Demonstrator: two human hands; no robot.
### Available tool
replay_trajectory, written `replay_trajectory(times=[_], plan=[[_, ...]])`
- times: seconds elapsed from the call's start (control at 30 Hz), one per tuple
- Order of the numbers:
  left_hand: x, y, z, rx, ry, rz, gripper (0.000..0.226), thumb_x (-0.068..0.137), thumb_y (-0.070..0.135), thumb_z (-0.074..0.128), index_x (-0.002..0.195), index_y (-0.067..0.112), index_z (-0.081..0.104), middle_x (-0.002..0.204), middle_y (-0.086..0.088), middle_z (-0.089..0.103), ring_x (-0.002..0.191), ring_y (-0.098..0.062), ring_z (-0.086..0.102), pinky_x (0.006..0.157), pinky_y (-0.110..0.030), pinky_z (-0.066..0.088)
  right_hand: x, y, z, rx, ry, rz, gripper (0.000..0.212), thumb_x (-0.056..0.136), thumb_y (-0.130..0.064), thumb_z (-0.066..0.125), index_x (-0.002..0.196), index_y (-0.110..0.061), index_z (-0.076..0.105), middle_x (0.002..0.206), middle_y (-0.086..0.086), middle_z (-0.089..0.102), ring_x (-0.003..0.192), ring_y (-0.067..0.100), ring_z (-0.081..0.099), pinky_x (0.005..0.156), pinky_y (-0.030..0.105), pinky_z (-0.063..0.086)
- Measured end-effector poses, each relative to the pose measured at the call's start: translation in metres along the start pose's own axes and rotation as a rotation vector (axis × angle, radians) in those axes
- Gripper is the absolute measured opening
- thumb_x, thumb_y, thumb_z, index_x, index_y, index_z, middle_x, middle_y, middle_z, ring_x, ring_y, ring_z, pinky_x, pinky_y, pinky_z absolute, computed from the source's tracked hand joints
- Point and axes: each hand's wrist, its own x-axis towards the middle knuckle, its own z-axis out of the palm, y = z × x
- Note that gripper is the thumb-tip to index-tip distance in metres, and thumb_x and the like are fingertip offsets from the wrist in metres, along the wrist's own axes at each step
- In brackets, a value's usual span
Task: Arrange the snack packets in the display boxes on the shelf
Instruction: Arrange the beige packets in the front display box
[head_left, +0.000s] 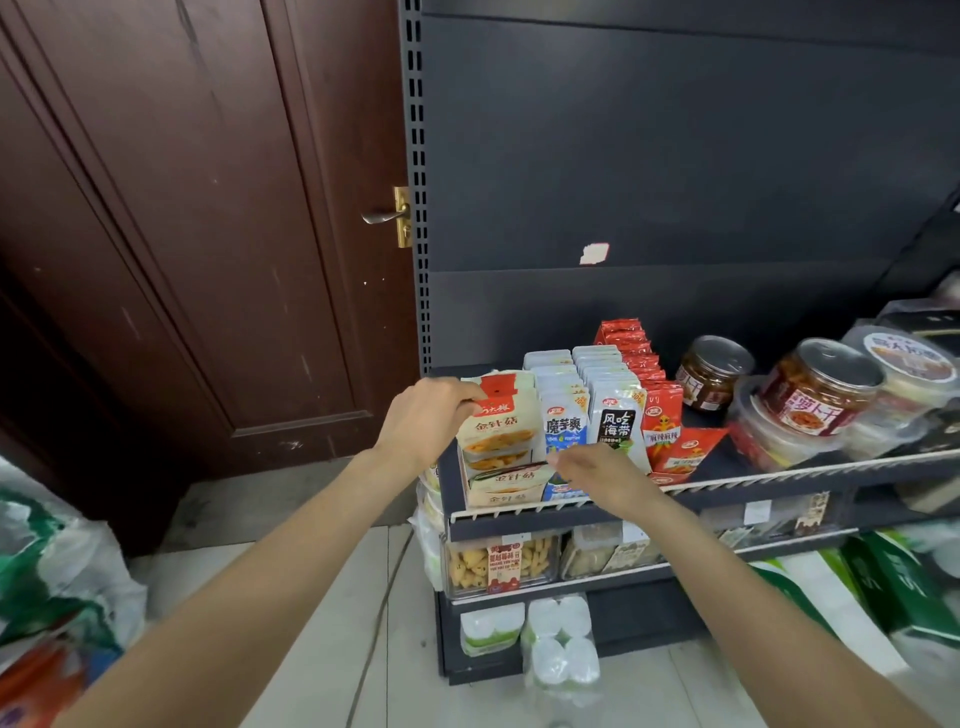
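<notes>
A: Left hand: gripping top edge of cream snack packets, leftmost display box, shelf front.
B: Right hand: fingers loose, gripping nothing, beside lower packet. Light, soft, crinkly; best pinched at sealed tops.

Left fingertips: the left hand curls over the cream mushroom snack packets; its fingertips are hidden behind them.
Display box: the low cream cardboard display box is partly covered by the right hand.
Right edge: the clear plastic tubs with printed lids are blurred and cut off.
Lower shelf: the white price tags are too small to read.
</notes>
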Motion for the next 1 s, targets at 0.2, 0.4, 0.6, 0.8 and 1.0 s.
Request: replay_trajectory(times=[0.2,0.4,0.6,0.8,1.0], plan=[[0.022,-0.006,0.014,-0.069,-0.064,0.012,0.033,0.095,0.018,0.054,0.126,0.028,0.06,0.123,0.0,0.064,0.107,-0.018,0.062,0.086,-0.039,0.053,0.008,-0.002,-0.001,0.073,0.034,-0.001,0.041,0.097,-0.036,0.045,0.13,-0.013,0.054,0.134,0.004,0.054,0.124,0.019,0.049,0.103,0.031,0.037],[0.029,-0.011,0.036,0.286,-0.122,0.136,0.054,0.093,0.006,0.053,0.14,0.031,0.043,0.136,-0.001,0.05,0.12,-0.02,0.046,0.094,-0.033,0.044,0.012,-0.001,0.004,0.153,0.065,-0.018,0.042,0.096,-0.033,0.049,0.131,-0.011,0.052,0.134,0.006,0.054,0.122,0.02,0.05,0.104,0.037,0.04],[0.022,-0.021,0.039,0.546,-0.147,0.18,0.068,0.094,0.022,0.054,0.15,0.03,0.016,0.159,-0.002,0.006,0.146,-0.023,0.003,0.118,-0.036,0.006,0.008,0.002,0.008,0.197,0.066,-0.021,0.042,0.096,-0.037,0.047,0.123,-0.008,0.059,0.126,0.005,0.06,0.119,0.019,0.053,0.104,0.033,0.04],[0.024,-0.024,0.043,0.525,-0.258,0.13,0.075,0.096,0.036,0.048,0.15,0.03,-0.003,0.16,0.0,-0.006,0.147,-0.021,-0.006,0.118,-0.038,0.002,0.004,0.004,0.009,0.226,0.04,-0.05,0.037,0.092,-0.036,0.054,0.121,-0.014,0.063,0.125,0.002,0.062,0.108,0.007,0.054,0.102,0.033,0.043],[0.015,-0.017,0.039,0.267,-0.141,0.145,0.056,0.099,0.034,0.042,0.15,0.028,0.019,0.159,0.001,0.011,0.147,-0.018,0.004,0.119,-0.036,0.009,0.003,0.001,0.01,0.241,0.052,-0.014,0.039,0.092,-0.036,0.054,0.123,-0.013,0.061,0.129,0.003,0.059,0.119,0.015,0.053,0.106,0.038,0.041]])
